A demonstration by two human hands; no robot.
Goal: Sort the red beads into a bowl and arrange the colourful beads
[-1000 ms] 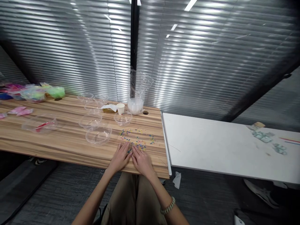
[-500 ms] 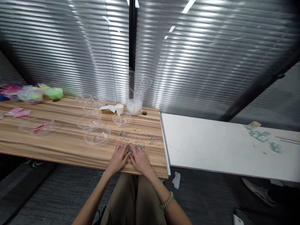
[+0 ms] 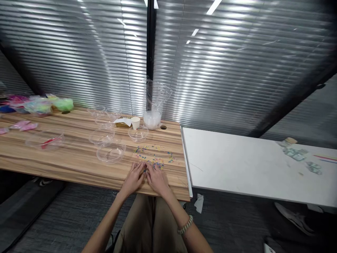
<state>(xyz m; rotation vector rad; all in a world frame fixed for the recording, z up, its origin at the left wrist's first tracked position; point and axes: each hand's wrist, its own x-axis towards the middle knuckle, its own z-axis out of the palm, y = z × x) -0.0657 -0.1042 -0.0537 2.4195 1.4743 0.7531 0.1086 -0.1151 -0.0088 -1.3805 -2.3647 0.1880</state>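
Left hand point(image 3: 134, 178) and right hand point(image 3: 157, 180) lie flat, fingers loosely together, fingertips at the scattered coloured beads point(image 3: 155, 157) near the wooden table point(image 3: 65, 158) edge. Risk: a sweep pushes beads off. Clear bowl point(image 3: 110, 153) just beyond.

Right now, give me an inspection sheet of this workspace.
Surface: wooden table, white table butted against its right side.
Job's things: small coloured beads scattered loose on the wood.
Clutter: clear plastic bowls, paper cup, clear bag, coloured bags far left.
Hands: left hand and right hand flat on the table, fingertips at the beads; whether either pinches one cannot be told.
Cables: nothing seen.
Surroundings: closed blinds behind, grey carpet below.
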